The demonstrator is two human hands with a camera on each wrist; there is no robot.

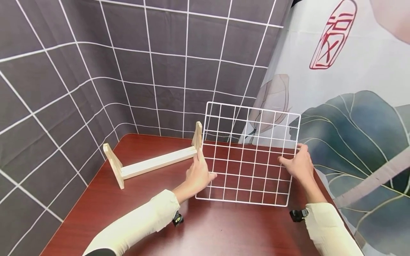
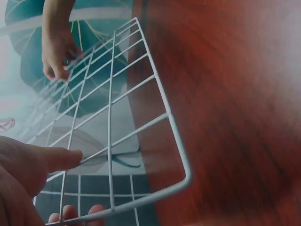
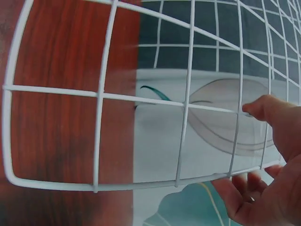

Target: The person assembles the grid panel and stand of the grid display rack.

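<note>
A white wire grid panel (image 1: 241,160) is held up, tilted, between both hands over the table. My left hand (image 1: 197,175) grips its left edge, the thumb on the near face and fingertips showing behind the wires in the left wrist view. On the opposite side my right hand (image 1: 298,161) holds the right edge, its thumb (image 3: 263,106) across the wires and its fingers curled at the rim. Just left of the panel stands a pale wooden stand (image 1: 157,163), a crossbar between two upright end pieces. The left hand partly overlaps the bar's right end.
The reddish-brown table (image 1: 221,227) runs up to a dark grey curtain (image 1: 166,71) with white grid lines at the back and left. A white cloth with large leaf prints (image 1: 358,128) hangs along the right side.
</note>
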